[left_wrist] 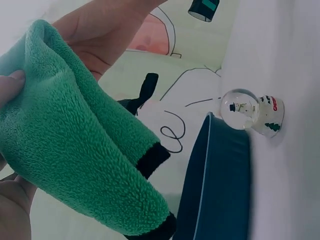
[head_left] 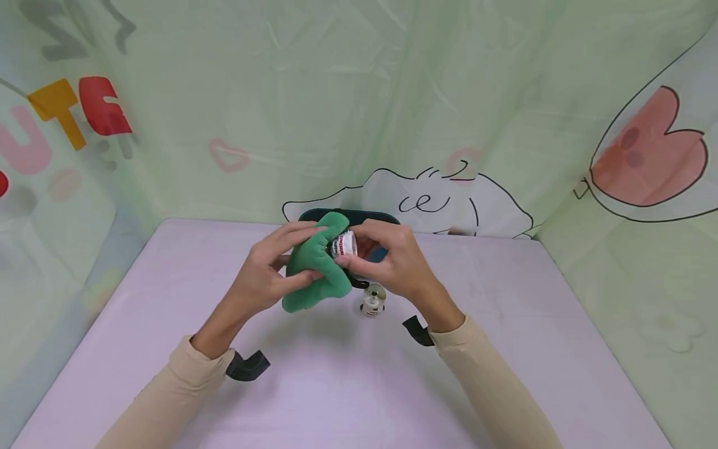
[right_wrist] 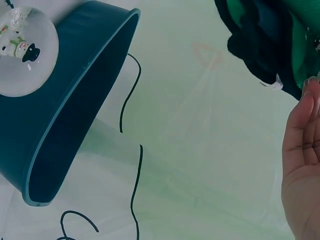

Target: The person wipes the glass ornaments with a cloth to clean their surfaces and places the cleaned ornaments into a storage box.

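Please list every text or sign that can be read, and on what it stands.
"U": pink letter, left wall.
"T": orange letter, same wall.
Red letter and grey shapes there: uncertain.
Black loops, back wall: unclear.
White object in right hand: print too small.
Snow globe's base: red print, too blurred.

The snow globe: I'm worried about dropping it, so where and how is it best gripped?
Probably around its base, coming from the person's side: the globe stands upright, its smooth, round ball on top, and the blue tub stands behind it.
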{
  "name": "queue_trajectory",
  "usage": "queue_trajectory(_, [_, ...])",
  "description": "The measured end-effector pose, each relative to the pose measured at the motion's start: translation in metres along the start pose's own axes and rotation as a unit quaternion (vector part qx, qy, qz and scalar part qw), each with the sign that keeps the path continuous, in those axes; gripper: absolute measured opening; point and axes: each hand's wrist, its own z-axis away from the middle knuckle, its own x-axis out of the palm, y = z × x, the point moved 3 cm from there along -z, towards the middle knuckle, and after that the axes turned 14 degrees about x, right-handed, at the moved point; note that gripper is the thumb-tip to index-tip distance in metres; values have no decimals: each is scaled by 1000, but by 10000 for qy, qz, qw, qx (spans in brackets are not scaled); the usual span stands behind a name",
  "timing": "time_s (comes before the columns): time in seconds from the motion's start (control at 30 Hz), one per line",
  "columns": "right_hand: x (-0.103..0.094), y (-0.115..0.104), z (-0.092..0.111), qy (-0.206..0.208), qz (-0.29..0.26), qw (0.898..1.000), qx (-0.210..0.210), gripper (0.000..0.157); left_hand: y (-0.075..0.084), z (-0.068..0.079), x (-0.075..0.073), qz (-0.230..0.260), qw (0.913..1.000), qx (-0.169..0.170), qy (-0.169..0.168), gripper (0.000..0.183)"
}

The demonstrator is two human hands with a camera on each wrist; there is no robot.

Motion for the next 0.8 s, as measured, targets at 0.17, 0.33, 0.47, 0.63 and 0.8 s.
queue_trajectory(0.17, [-1, -1, 0, -48, -6, 9996, -284, 33, -1, 0, -1, 394, 9988, -204, 191, 63])
queue_trajectory(0.33, [-1, -1, 1, -33, 75, 9984, -560, 47, -1, 0, -2, 697, 9955, -500, 412, 60])
queue_trajectory(0.47, [-1, -3, 1, -48, 124, 9979, -636, 45, -2, -1, -3, 864, 9913, -825, 546, 57])
queue_trajectory(0.63, [-1, -5, 2, -102, 165, 9974, -691, 44, -4, 0, -4, 1151, 9818, -1357, 670, 56])
queue_trajectory(0.8, [-2, -5, 2, -130, 230, 9952, -948, 45, -5, 1, -5, 1480, 9712, -1700, 768, 57])
